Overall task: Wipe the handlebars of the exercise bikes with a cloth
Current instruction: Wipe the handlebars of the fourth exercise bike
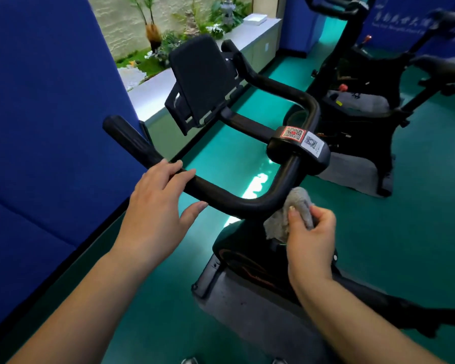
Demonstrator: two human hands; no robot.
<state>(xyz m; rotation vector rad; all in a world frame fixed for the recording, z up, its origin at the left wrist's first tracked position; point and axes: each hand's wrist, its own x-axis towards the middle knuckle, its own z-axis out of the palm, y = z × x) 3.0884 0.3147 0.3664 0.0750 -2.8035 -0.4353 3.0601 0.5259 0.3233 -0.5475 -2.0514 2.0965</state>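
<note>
The right hand [309,237] pinches a crumpled grey cloth [290,214] between thumb and curled fingers, so that the cloth bulges out above and to the left of the grip. The top of the bunch touches the underside of the black handlebar [221,193] just where the bar bends upward toward the central clamp [298,151], which carries two code stickers. The left hand [158,203] rests on the near-left stretch of the same bar, fingers laid straight over the top and the thumb extended below, not wrapped round it; it holds nothing. The cloth therefore lies to the right of the left hand, with a bare length of bar between them. A black tablet holder [202,80] stands tilted beyond the bar, and a second exercise bike [365,82] stands farther back on the green floor [418,232].
</note>
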